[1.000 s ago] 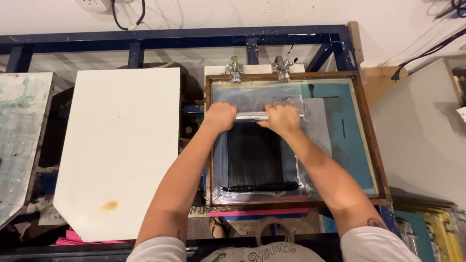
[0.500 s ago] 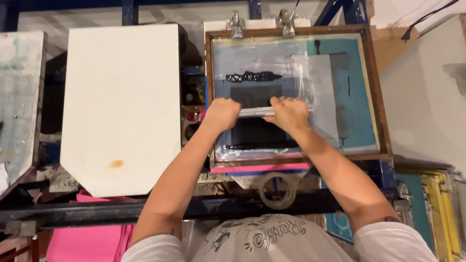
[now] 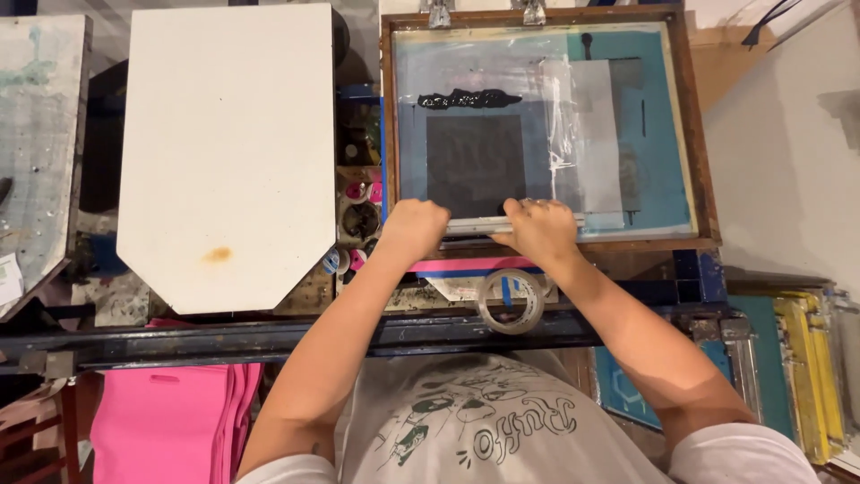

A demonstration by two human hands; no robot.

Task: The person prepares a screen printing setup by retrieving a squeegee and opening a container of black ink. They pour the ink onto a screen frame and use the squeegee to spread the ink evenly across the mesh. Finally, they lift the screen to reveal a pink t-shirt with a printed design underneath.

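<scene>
Nearest the camera, a stack of pink bags [image 3: 170,421] lay low at the left, below a dark steel bar [image 3: 224,339] that ran across the view. A roll of clear tape [image 3: 511,300] rested just above that bar, between the 2 forearms.

Beyond it, the left hand [image 3: 414,230] and the right hand [image 3: 540,231] both gripped a squeegee [image 3: 473,226], fingers closed around its pale handle, 1 hand at each end. The squeegee sat at the near edge of the mesh inside a wooden-framed printing screen [image 3: 701,134], just above the frame's bottom rail. A strip of pink material [image 3: 470,265] showed under that rail.

Farther up the mesh was a dark square print area [image 3: 475,161], and past it a smear of black ink [image 3: 468,98]. Clear tape patches [image 3: 564,125] covered the mesh to the right.

To the left of the screen stood a bare white platen [image 3: 228,152] with an orange stain near its lower edge; small ink pots [image 3: 360,193] sat between platen and screen.
</scene>
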